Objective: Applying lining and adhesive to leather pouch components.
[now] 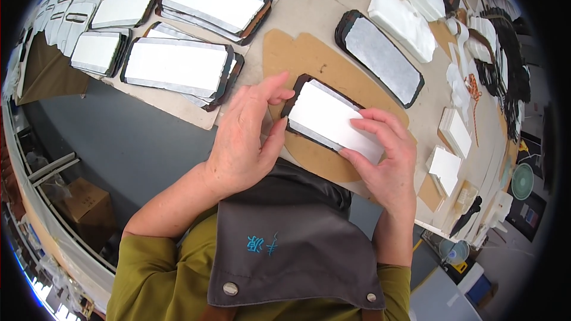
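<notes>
A dark, round-cornered leather-like panel [290,102] lies in front of me on a tan board [324,163], with a white rectangular card [327,113] on top of it. My right hand [389,148] grips the card's right end, thumb at the near edge and fingers at the far edge. At the panel's left end is my left hand [247,134], its thumb and fingers apart, with fingertips close to the panel's edge; whether they touch it I cannot tell. Beyond lies a similar dark panel with a greyish-white backing [383,59].
Stacks of white-backed dark panels [178,65] cover the table's left side, with many more pieces farther off. White blocks [401,24] lie at the back right. Small white cards [443,169] and dark strips [508,53] are on the right. A cardboard box [86,205] stands below on the left.
</notes>
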The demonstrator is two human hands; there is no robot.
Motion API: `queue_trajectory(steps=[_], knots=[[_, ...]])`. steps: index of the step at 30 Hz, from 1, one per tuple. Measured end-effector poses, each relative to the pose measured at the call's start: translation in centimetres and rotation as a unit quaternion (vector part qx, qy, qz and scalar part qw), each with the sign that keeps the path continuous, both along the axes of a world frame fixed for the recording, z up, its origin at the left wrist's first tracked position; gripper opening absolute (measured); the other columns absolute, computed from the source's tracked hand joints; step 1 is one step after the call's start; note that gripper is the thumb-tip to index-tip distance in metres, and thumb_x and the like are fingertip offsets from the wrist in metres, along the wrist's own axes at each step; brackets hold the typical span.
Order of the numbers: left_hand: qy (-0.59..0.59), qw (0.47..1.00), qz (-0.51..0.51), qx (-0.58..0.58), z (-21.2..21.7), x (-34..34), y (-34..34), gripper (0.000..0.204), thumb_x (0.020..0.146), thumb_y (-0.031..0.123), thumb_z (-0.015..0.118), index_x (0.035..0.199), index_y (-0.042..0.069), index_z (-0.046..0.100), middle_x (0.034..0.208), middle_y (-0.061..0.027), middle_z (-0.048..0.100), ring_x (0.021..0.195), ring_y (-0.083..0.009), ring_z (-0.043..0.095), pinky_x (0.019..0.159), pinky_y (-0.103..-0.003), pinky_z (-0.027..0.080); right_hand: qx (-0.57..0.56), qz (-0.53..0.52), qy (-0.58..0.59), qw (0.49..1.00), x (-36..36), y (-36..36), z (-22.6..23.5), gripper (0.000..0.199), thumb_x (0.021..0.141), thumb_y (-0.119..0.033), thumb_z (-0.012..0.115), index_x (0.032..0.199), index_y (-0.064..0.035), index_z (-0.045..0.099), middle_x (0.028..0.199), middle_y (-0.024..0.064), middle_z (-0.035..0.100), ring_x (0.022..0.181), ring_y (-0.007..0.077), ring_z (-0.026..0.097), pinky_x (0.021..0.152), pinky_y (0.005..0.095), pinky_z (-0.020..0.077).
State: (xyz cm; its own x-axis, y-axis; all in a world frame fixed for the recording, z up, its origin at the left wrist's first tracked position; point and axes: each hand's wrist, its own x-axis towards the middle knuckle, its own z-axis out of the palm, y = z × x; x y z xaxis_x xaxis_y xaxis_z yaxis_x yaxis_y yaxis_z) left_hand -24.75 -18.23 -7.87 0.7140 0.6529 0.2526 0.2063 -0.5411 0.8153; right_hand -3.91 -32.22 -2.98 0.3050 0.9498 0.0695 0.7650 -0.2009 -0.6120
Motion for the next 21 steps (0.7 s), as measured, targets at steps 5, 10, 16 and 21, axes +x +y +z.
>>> queue_trajectory(steps=[5,10,16,21], knots=[[0.002,1.000,-0.007,-0.003,0.3,0.2,0.0,0.071,0.083,-0.012,0.064,0.148,0.002,0.041,0.125,-0.0110,0.065,0.107,-0.0239,0.061,0.093,-0.035,0.048,0.006,0.001,0.000,1.000,0.1,-0.1,-0.1,0.042,0.067,-0.005,0.087,0.106,-0.0054,0.071,0.116,0.0096,0.068,0.105,0.0310,0.066,0.088,0.0395,0.0537],[-0.022,1.000,0.002,0.017,1.4,0.6,0.4,0.070,0.078,-0.014,0.062,0.144,-0.001,0.044,0.121,-0.0128,0.065,0.102,-0.0314,0.059,0.087,-0.040,0.050,0.014,0.004,0.000,1.000,0.2,-0.2,-0.1,0.041,0.068,-0.005,0.086,0.106,-0.0044,0.071,0.116,0.0110,0.068,0.105,0.0324,0.065,0.088,0.0401,0.0534],[0.006,0.989,-0.144,0.028,2.7,3.7,0.3,0.074,0.078,-0.010,0.071,0.146,0.001,0.044,0.130,-0.0150,0.063,0.107,-0.0320,0.058,0.096,-0.041,0.048,0.014,0.002,0.004,1.000,0.4,-0.4,-0.1,0.042,0.068,-0.005,0.086,0.106,-0.0043,0.071,0.116,0.0119,0.067,0.105,0.0332,0.065,0.088,0.0406,0.0531],[0.112,0.967,-0.216,0.069,3.3,6.4,-0.4,0.087,0.072,0.002,0.082,0.149,0.000,0.040,0.128,-0.0160,0.062,0.109,-0.0380,0.056,0.096,-0.046,0.046,0.031,0.015,0.019,0.999,0.4,-0.2,-0.2,0.039,0.069,-0.004,0.085,0.104,-0.0052,0.067,0.115,0.0100,0.067,0.107,0.0335,0.064,0.088,0.0415,0.0525]])
